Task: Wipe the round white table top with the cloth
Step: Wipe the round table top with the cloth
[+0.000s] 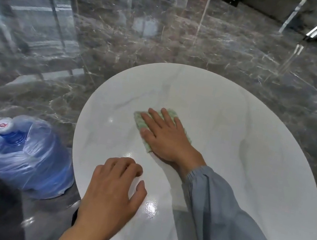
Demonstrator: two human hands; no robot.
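Both hands down: flat right hand [168, 138] is pressing the cloth [138, 121], empty left hand [111, 191] resting; I'm perhaps risking streaks from bunching.

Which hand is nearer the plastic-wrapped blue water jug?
Left. The left hand rests on the white table's edge beside the jug; the right hand presses the green cloth mid-table.

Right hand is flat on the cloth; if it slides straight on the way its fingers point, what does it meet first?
Nothing on the table, it seems: ahead of the right hand and green cloth lies only bare white table top, up to its far-left rim.
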